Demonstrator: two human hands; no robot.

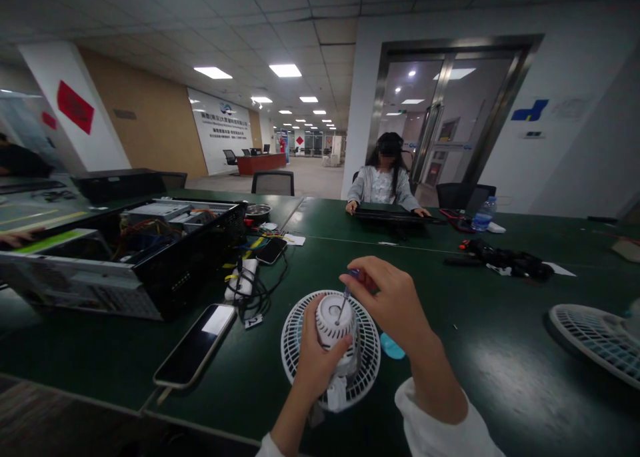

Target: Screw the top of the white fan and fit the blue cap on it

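A white electric fan point(370, 364) lies grille-down on the green table, its round motor housing facing up. My left hand point(317, 350) is wrapped round the side of that housing, thumb on the near right. In my right hand point(387, 297) is a screwdriver point(345, 298), held by its dark, bluish-purple handle between the fingertips. Its thin shaft slants down to the left, and the tip meets the top of the housing near a small hole. Whether a screw sits there is too small to tell. Beside the grille, under my right forearm, lies a light-blue plastic piece point(393, 346).
Left are a smartphone point(195, 347), a white power strip point(241, 280) with tangled black cables and an opened computer case point(185, 277). Across the table sits a person point(385, 180) with both hands at a dark flat object. Another fan grille point(597, 340) lies right, near a water bottle point(483, 214).
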